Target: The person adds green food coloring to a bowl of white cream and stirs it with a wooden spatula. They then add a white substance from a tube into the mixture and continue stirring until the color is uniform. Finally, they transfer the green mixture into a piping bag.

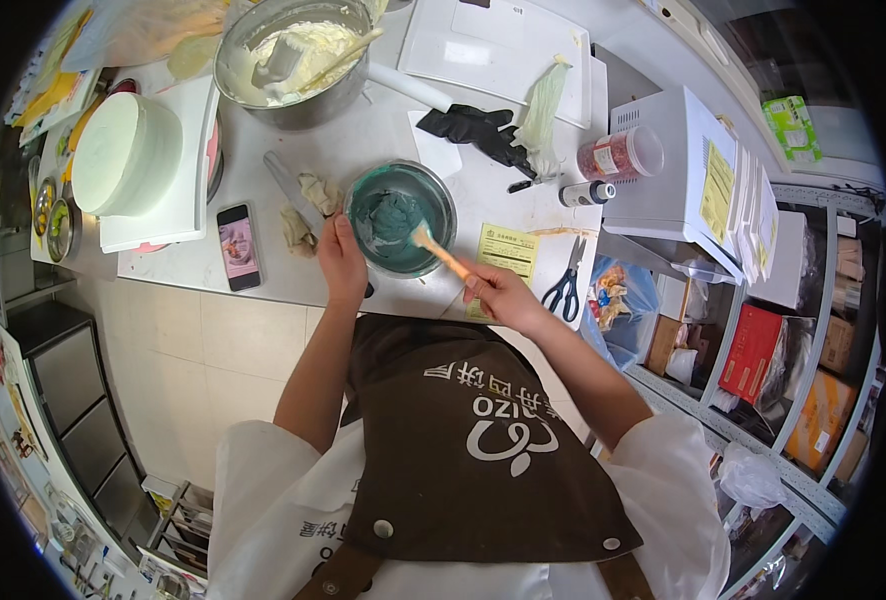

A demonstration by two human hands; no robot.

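A steel mixing bowl [443, 196] stands near the table's front edge, with thick dark teal cream [394, 217] inside. My left hand [342, 259] holds the bowl's left rim. In my right hand [499, 292] is the handle of a spatula [441, 253], its pale head in the cream. Two crumpled piping bags [298, 231] lie left of the bowl. Under and beside my right hand lies a yellow paper form [507, 255], with scissors [565, 289] to its right. A larger steel bowl [293, 112] of pale cream stands at the back, a spatula in it.
A pale green frosted cake [117, 154] stands at the left, near a phone [238, 247]. Black gloves [473, 131], a used piping bag [544, 120], a small dark bottle [587, 193] and a jar of red pieces [619, 152] lie behind, right of the bowl. A white appliance [664, 172] stands farther right.
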